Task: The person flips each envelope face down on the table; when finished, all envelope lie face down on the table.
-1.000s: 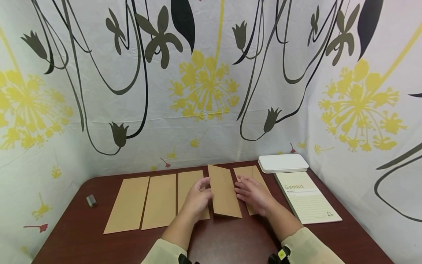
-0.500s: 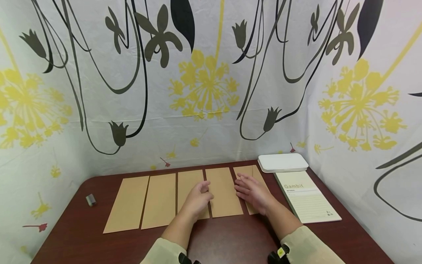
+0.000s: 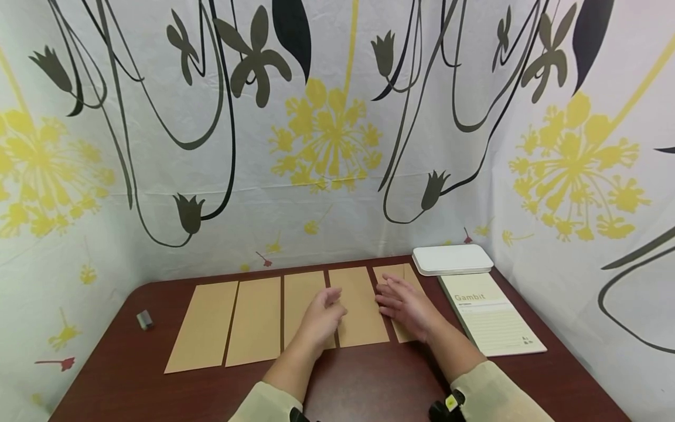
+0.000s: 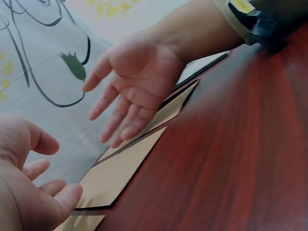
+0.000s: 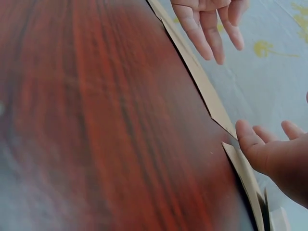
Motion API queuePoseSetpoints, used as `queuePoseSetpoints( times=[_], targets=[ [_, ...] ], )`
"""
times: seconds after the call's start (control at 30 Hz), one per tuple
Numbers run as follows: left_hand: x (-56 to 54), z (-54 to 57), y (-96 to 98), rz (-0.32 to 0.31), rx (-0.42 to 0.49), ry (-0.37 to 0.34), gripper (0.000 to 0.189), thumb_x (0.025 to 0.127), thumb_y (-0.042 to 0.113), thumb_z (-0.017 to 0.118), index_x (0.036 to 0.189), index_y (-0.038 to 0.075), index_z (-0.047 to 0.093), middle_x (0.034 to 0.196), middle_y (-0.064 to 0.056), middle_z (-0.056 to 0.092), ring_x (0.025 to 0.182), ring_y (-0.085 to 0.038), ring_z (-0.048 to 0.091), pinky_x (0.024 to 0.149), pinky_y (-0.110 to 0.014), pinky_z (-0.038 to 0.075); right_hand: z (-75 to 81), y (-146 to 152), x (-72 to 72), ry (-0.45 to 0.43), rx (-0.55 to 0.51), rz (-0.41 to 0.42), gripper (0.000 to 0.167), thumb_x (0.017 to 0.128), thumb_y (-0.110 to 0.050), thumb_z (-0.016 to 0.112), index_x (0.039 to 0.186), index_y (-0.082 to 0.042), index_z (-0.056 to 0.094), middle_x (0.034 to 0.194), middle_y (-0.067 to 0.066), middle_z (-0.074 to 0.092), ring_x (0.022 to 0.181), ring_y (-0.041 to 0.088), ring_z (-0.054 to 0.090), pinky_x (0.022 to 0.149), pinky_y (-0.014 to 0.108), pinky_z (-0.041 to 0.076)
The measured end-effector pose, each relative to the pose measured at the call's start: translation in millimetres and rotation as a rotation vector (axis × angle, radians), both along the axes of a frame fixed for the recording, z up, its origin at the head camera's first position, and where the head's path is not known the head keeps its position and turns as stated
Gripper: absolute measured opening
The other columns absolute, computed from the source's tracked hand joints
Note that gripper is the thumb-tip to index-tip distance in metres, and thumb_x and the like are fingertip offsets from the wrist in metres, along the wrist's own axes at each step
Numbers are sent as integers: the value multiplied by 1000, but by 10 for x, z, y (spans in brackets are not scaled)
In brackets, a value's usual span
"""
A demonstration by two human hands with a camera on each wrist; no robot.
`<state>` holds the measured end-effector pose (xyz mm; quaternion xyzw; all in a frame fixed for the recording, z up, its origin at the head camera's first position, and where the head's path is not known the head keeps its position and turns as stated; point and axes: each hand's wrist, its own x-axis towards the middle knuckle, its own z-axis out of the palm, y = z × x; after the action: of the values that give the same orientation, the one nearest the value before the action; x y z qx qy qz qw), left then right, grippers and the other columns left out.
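Several brown kraft-paper envelopes lie flat in a row on the dark red wooden table. My left hand (image 3: pixel 321 316), fingers relaxed and holding nothing, hovers by the left edge of the fourth envelope (image 3: pixel 360 310), near the third envelope (image 3: pixel 303 293). To its right, my right hand (image 3: pixel 408 308) is spread loosely above the rightmost envelope (image 3: pixel 387 272), which has a seam line near its top and is partly covered by that hand. In the left wrist view the right palm (image 4: pixel 139 72) faces the left hand (image 4: pixel 29 178), with a gap between them.
Two more envelopes, the first (image 3: pixel 203 328) and the second (image 3: pixel 255 322), lie on the left. A small eraser-like block (image 3: pixel 145 319) sits at far left. At right are a Gambit notepad (image 3: pixel 493 319) and a white case (image 3: pixel 452 259). A patterned curtain (image 3: pixel 337 223) stands behind.
The fourth envelope, tilted up between both hands a second ago, now lies flat in the row, let go. My left hand has shifted slightly right; the right hand has barely moved.
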<state>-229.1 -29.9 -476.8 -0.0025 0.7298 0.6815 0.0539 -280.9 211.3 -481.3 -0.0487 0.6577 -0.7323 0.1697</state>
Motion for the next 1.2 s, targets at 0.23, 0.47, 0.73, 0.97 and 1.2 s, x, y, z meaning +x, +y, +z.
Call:
queuePoseSetpoints(
  times=[0.23, 0.47, 0.73, 0.97, 1.2],
  targets=[
    [60, -48, 250, 23, 90, 3, 61, 96, 10, 62, 155, 3, 48, 158, -19, 54, 123, -26, 67, 106, -41, 58, 94, 243, -38, 61, 71, -85, 65, 116, -42, 44, 168, -6, 29, 164, 29, 46, 137, 27, 66, 103, 37, 61],
    [87, -56, 512, -19, 114, 7, 65, 94, 12, 64, 156, 3, 48, 159, -19, 53, 130, -27, 64, 106, -39, 58, 93, 608, -28, 71, 88, -112, 73, 114, -48, 46, 168, -4, 23, 158, 20, 57, 127, 16, 70, 104, 33, 60],
    [131, -83, 737, -56, 45, 3, 62, 98, 17, 64, 157, 6, 48, 159, -16, 55, 142, -37, 57, 115, -52, 53, 25, 897, 2, 104, 171, -119, 77, 114, -50, 43, 168, 0, 20, 165, 31, 44, 130, 16, 69, 105, 32, 60],
    [115, -68, 967, -76, 28, -7, 61, 98, 16, 64, 157, 7, 49, 160, -18, 53, 144, -38, 55, 112, -55, 53, 70, 1076, 2, 63, 212, -131, 84, 112, -57, 43, 170, -3, 15, 167, 32, 41, 134, 22, 67, 107, 35, 60],
    [57, -23, 1075, -37, -14, 15, 57, 98, 17, 65, 153, 7, 54, 158, -17, 55, 150, -38, 49, 123, -60, 42, 79, 1172, -13, 25, 257, -97, 83, 113, -57, 42, 171, -5, 13, 168, 32, 38, 147, 37, 55, 110, 37, 58]
  ],
)
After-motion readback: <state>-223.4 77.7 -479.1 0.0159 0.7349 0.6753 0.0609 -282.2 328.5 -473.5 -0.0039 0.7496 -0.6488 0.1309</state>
